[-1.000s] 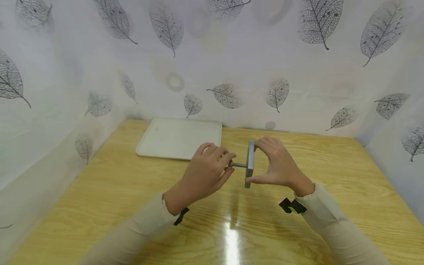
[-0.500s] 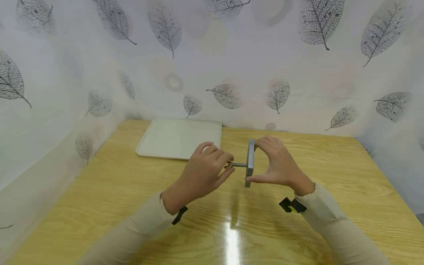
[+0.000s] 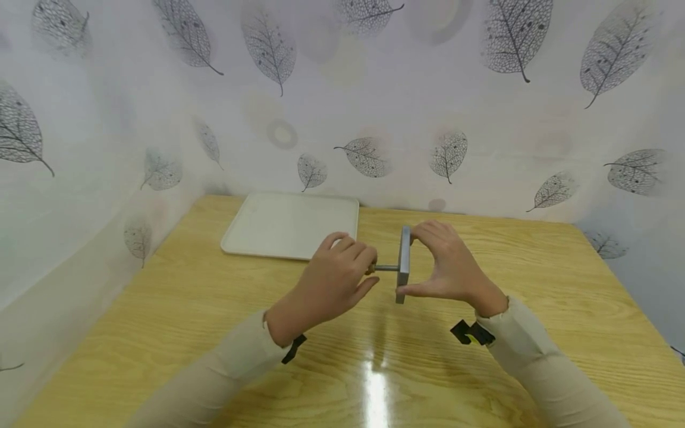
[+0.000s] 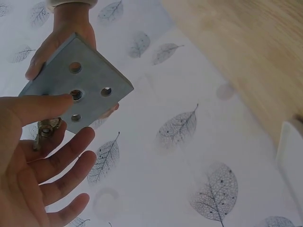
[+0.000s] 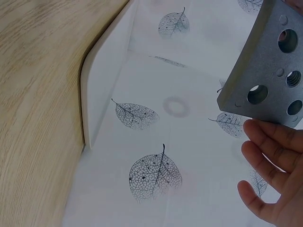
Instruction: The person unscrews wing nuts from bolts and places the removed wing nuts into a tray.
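My right hand [image 3: 449, 261] grips a square grey metal plate [image 3: 404, 252] by opposite edges, fingers at the top and thumb at the bottom. The plate is held on edge above the table, its several round holes visible in both wrist views. A thin threaded rod [image 3: 387, 268] joins it to a small brass-coloured wing nut [image 4: 46, 128] on its left. My left hand [image 3: 332, 279] is at that nut, the index finger against it and the thumb lifted away. In the left wrist view, its other fingers are spread, and the thumb overlaps the plate.
A pale rectangular tray [image 3: 291, 226] lies at the back left of the wood-grain table [image 3: 514, 368], beyond my left hand. White sheeting [image 3: 407, 107] printed with grey leaves rises behind the table and along both sides.
My left thumb and fingers, earlier close about the wing nut, have parted, the thumb now lower and clear of it. The plate and my right hand have stayed in place.
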`<action>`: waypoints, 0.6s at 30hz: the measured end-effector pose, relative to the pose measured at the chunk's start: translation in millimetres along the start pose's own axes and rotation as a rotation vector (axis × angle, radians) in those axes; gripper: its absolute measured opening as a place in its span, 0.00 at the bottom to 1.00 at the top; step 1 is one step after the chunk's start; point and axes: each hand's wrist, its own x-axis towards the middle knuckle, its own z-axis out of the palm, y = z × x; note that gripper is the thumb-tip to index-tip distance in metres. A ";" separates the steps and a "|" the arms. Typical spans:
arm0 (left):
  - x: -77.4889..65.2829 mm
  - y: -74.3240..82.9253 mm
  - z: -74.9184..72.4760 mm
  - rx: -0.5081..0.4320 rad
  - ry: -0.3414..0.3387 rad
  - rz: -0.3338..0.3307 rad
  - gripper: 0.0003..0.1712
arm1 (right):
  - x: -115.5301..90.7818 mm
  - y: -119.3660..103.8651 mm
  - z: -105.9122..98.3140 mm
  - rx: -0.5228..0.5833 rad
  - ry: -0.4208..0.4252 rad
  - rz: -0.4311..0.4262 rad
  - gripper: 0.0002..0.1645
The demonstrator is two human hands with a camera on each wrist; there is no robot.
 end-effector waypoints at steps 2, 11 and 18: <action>0.4 1.0 0.9 0.017 0.011 0.005 0.15 | -0.2 0.0 0.0 -0.001 0.004 -0.006 0.55; 1.9 -0.8 3.2 0.019 0.050 0.015 0.13 | 1.7 -1.5 -0.5 0.002 0.002 -0.001 0.56; 2.8 -2.1 3.6 0.036 0.045 0.019 0.17 | 3.6 -1.3 0.7 0.003 0.003 -0.003 0.56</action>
